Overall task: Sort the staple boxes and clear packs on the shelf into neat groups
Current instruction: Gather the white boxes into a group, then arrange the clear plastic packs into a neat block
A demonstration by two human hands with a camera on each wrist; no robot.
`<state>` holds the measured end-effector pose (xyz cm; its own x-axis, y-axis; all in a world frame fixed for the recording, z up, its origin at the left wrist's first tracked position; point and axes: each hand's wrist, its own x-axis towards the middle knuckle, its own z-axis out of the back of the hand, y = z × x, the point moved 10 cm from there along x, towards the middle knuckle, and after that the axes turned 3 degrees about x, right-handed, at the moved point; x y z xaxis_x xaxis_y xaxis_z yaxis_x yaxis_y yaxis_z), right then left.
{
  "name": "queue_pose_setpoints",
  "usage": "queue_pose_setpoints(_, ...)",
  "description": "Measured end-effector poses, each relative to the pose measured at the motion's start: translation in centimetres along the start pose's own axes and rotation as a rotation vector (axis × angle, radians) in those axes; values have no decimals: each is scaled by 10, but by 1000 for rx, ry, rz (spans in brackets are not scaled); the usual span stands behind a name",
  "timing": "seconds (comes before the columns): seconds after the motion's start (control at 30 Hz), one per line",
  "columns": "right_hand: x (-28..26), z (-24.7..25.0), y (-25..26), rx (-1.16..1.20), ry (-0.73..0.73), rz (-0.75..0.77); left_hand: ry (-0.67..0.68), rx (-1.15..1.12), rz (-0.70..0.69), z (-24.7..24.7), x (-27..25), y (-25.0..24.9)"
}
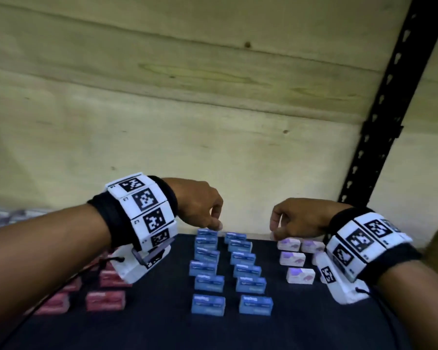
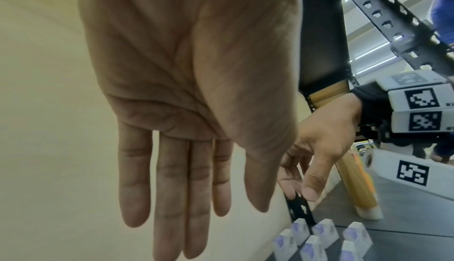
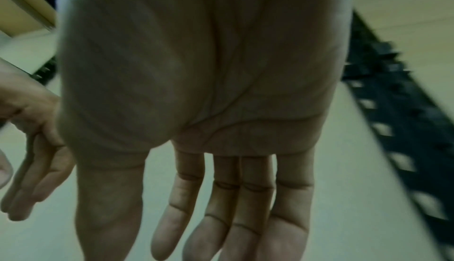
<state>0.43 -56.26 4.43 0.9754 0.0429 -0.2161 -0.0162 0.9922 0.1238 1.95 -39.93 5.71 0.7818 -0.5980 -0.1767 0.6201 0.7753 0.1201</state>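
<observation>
Blue staple boxes [image 1: 247, 270] stand in two columns on the dark shelf mat [image 1: 162, 311]. Red boxes [image 1: 105, 300] sit at the left, white-and-purple boxes [image 1: 292, 258] at the right. My left hand [image 1: 214, 223] hangs over the farthest blue box [image 1: 207, 233], fingers pointing down, holding nothing. My right hand [image 1: 274, 231] hovers by the farthest white box [image 1: 288, 245], also empty. The left wrist view shows the left hand [image 2: 221, 203] with straight fingers, with white boxes [image 2: 319, 240] below. In the right wrist view the right hand [image 3: 172, 216] is flat and empty.
A plywood back wall [image 1: 187, 109] closes the shelf. A black perforated upright [image 1: 379, 117] stands at the right. Blurred greyish packs [image 1: 5, 215] lie at the far left. A yellow bundle [image 2: 356, 183] leans beside the upright.
</observation>
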Motion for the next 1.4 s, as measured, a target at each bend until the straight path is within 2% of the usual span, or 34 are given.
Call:
queue_pose_setpoints(0.33,2,-10,193,-72,-9,293,0,-42,322,-30,-150,135)
queue_pose_setpoints(0.73,-18,-66,376,-98,70,610,-53,-125,619,-104,-299,235)
queue_pose_setpoints(0.9,-17,-93,429,-92,80,703,-132,-223,742,-157,-334,272)
queue_pose_setpoints(1.0,-12,-106,450,-87,84,736,-220,-289,758,-179,-342,281)
queue_pose_setpoints(1.17,-4,-116,471,-97,48,775,-385,-376,783,-196,-349,294)
queue_pose_setpoints(1.4,-3,-126,483,-92,31,811,-496,-464,786,-203,-348,299)
